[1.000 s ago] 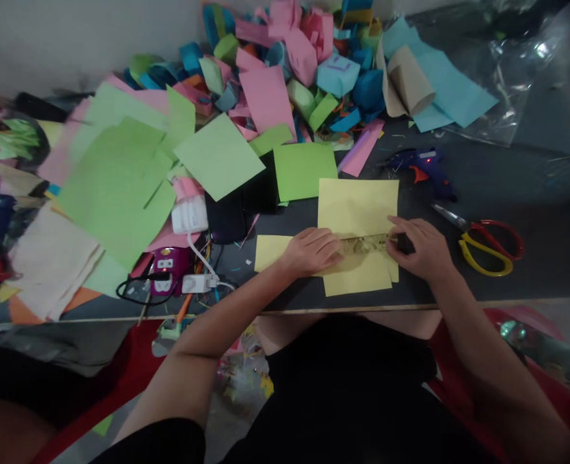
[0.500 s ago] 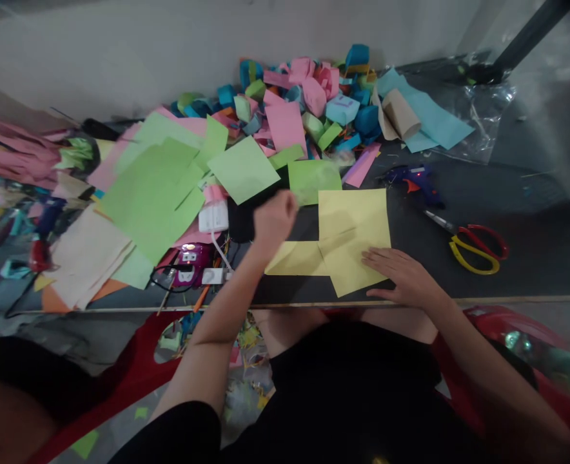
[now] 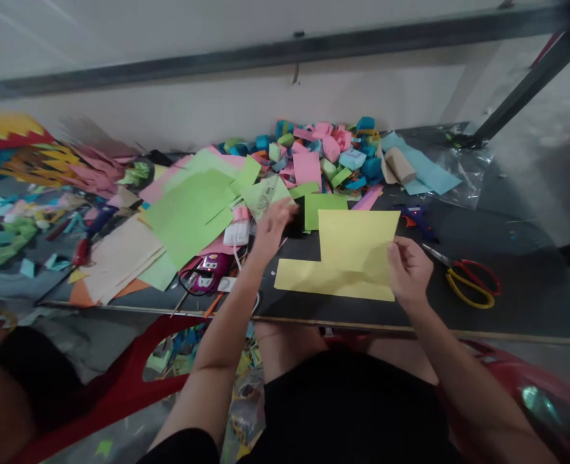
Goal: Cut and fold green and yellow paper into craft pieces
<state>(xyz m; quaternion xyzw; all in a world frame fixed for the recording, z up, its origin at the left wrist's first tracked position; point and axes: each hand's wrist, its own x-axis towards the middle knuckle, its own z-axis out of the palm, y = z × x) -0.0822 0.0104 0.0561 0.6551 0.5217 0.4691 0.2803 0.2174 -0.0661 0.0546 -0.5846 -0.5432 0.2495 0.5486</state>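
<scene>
My right hand [image 3: 409,267] pinches the right edge of a yellow paper sheet [image 3: 355,241], which is raised off the table. Beneath its lower part lies a yellow paper strip [image 3: 299,277]. My left hand [image 3: 276,222] is over the dark tabletop beside a pale green sheet [image 3: 258,196]; its fingers are blurred but apart, and I see nothing held in them. A bright green piece [image 3: 331,205] lies behind the yellow sheet. Red and yellow scissors [image 3: 469,280] and a blue glue gun [image 3: 420,222] rest to the right of my right hand.
Folded paper pieces [image 3: 331,145] are heaped at the back. Large green sheets [image 3: 191,212], a white plug adapter [image 3: 236,231] and a purple device [image 3: 210,272] lie left. A cardboard roll [image 3: 400,164] sits back right. Another person's arm [image 3: 4,386] shows at lower left.
The view has tilted upward. My right hand has gone from lying flat to gripping and lifting the yellow sheet. My left hand has opened from a closed shape.
</scene>
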